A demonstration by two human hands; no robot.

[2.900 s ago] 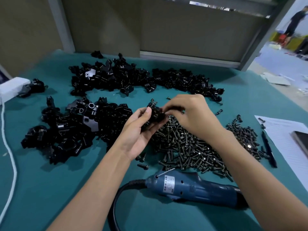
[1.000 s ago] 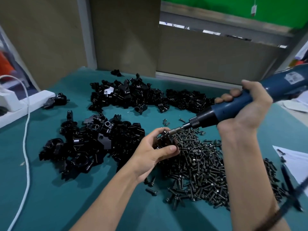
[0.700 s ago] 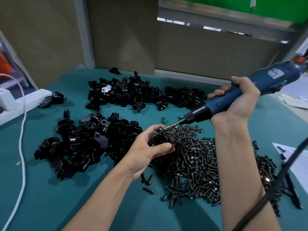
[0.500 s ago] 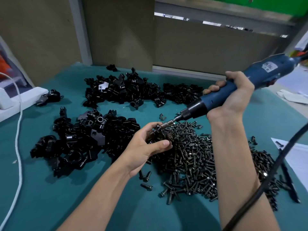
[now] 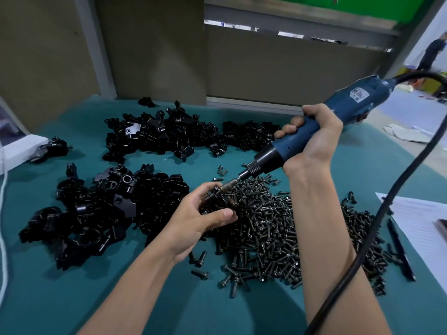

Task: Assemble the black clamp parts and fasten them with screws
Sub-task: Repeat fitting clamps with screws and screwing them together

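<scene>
On the teal felt-covered table (image 5: 72, 298), piles of black clamp parts (image 5: 101, 209) and dark metal screws (image 5: 266, 226) lie spread. The right hand (image 5: 314, 134) grips a blue electric screwdriver (image 5: 314, 126), its bit touching the small black clamp (image 5: 216, 200) pinched in the left hand (image 5: 196, 221) above the screws.

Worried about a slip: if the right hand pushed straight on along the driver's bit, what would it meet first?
The black clamp gripped by the left hand; the bit of the screwdriver in the right hand appears to touch it.
</scene>
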